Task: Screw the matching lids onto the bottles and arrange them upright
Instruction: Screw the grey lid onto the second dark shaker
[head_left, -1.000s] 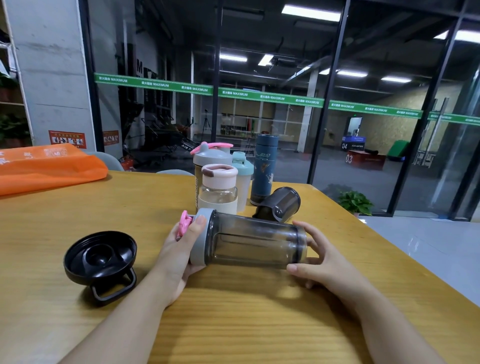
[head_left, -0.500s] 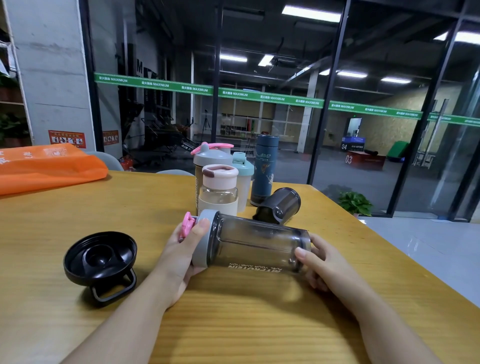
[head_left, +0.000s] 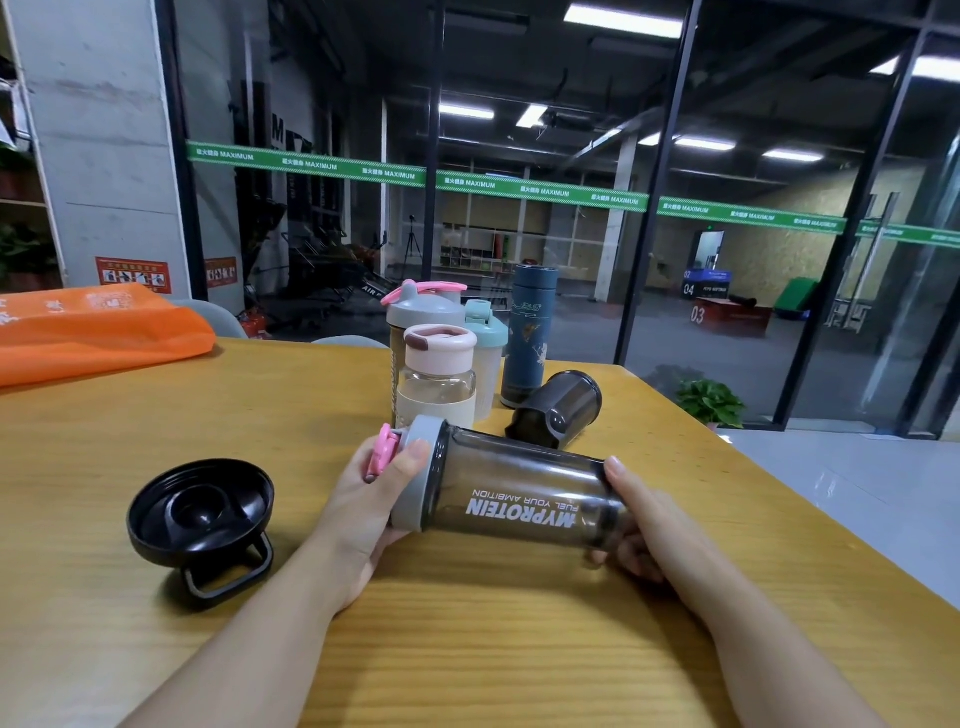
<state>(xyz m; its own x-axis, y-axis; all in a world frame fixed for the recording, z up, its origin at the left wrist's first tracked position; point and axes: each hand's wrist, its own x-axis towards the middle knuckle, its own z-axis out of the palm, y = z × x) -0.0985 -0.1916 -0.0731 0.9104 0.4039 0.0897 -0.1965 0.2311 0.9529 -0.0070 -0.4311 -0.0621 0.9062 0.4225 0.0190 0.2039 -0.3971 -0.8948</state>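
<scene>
Broadly, one wooden counter (head_left: 156, 431) fills the lower frame, and one orange bag (head_left: 98, 332) lies on it at the upper left.

Six bottles show in all. One smoky shaker bottle (head_left: 519, 499), printed MYPROTEIN, lies on its side at the centre, held just above the counter between two hands. Four bottles stand upright in a tight cluster behind it at centre frame: one dark blue flask (head_left: 527, 338), one grey-lidded shaker (head_left: 423, 312) with a pink loop, one pale teal-lidded bottle (head_left: 485, 338), and one clear bottle with a pink lid (head_left: 436, 374) in front. One dark lidless bottle (head_left: 558, 410) lies tipped over just right of the cluster, near the held bottle.

One black lid (head_left: 200, 512) rests upside down at the lower left, well apart from the bottles, its carry loop toward the viewer.

On the held bottle sits one grey lid (head_left: 415, 467) with a pink flip cap (head_left: 382, 454). The left hand (head_left: 369, 509) wraps around that lid, thumb over its rim. The right hand (head_left: 641, 525) curls around the bottle's base, fingers beneath.
</scene>
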